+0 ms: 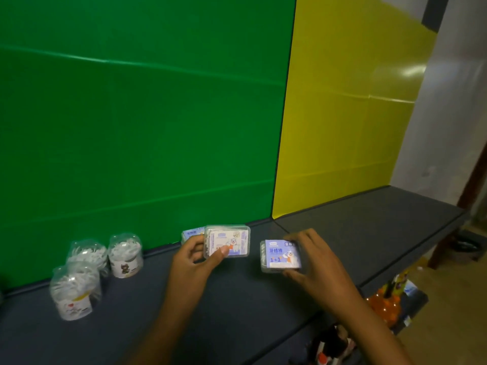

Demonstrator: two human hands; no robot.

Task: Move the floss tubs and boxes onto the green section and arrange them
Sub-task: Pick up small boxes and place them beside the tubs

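Note:
My left hand (193, 255) grips a clear floss box (232, 241) with a blue-and-white label, thumb on its front face, in front of the green backdrop (137, 114). Behind it, another floss box (190, 235) stands against the green backdrop, mostly hidden. My right hand (313, 262) holds a second blue-labelled floss box (279, 255) between thumb and fingers, just right of the green-yellow boundary. Three clear floss tubs stand at the left before the green: one near the front (75, 292), one behind it (88, 252), one to the right (126, 255).
The dark grey shelf top (237, 312) runs right past the yellow backdrop (350, 114) to its edge. Below the shelf's right edge sit an orange object (383, 305) and dark items (333, 343) on a lower level.

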